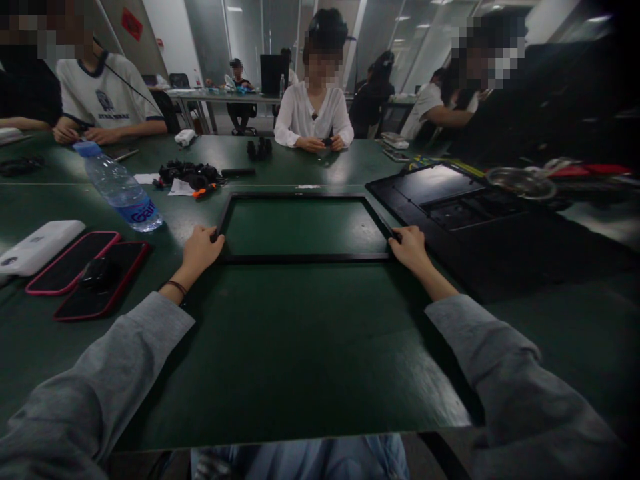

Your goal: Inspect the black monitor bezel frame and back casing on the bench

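a water bottle (123, 190) stands near the left hand (203, 247), which i see clamped on a black frame (300, 259) on the green table (300, 333); the right hand (410, 247) grips the frame's other side, beside a dark panel (500, 247).

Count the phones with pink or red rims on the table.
2: a pink-rimmed phone beside the white device, and a red-rimmed phone nearer the camera, with a small black object on it. Neither is hidden.
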### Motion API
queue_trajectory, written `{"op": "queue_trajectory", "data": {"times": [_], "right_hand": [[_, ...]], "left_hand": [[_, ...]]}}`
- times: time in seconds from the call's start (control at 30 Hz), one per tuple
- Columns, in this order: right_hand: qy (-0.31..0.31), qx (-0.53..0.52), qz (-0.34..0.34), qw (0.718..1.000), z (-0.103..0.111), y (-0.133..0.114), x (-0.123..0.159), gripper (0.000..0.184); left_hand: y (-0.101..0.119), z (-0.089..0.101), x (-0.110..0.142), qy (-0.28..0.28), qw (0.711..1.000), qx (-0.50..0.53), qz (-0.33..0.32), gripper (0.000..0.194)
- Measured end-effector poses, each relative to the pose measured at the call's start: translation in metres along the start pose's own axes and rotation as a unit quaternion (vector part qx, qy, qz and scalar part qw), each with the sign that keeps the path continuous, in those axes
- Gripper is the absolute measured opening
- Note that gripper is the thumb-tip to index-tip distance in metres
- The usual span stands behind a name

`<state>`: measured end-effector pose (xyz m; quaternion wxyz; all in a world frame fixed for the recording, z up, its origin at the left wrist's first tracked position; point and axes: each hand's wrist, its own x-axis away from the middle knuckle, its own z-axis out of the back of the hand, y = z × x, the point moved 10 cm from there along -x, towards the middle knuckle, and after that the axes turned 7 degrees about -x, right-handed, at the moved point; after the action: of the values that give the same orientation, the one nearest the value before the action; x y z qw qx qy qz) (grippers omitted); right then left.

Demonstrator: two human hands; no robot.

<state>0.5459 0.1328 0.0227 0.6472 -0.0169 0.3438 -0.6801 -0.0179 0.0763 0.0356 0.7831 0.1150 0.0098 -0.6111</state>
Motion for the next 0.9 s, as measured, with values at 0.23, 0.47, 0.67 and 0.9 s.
{"op": "queue_trajectory", "data": {"times": [0.23, 0.47, 0.67, 0.9], "right_hand": [[-0.007, 0.008, 0.003, 1.000, -0.0031, 0.0023, -0.0012, 0.038], [-0.001, 0.001, -0.001, 1.000, -0.0038, 0.0055, -0.0021, 0.035], [-0.012, 0.018, -0.006, 1.000, -0.0044, 0.0051, -0.0013, 0.038], [-0.003, 0.016, 0.009, 1.000, -0.0059, 0.0082, -0.0035, 0.039]], "left_hand": [[0.0011, -0.0006, -0.0012, 0.002, 1.000, -0.011, -0.009, 0.049], [0.0002, -0.0016, -0.0021, 0.000, 1.000, -0.008, -0.008, 0.049], [-0.0007, -0.0019, -0.0019, -0.003, 1.000, -0.003, -0.006, 0.050], [-0.0009, -0.0025, -0.0022, -0.004, 1.000, 0.000, -0.003, 0.050]]}}
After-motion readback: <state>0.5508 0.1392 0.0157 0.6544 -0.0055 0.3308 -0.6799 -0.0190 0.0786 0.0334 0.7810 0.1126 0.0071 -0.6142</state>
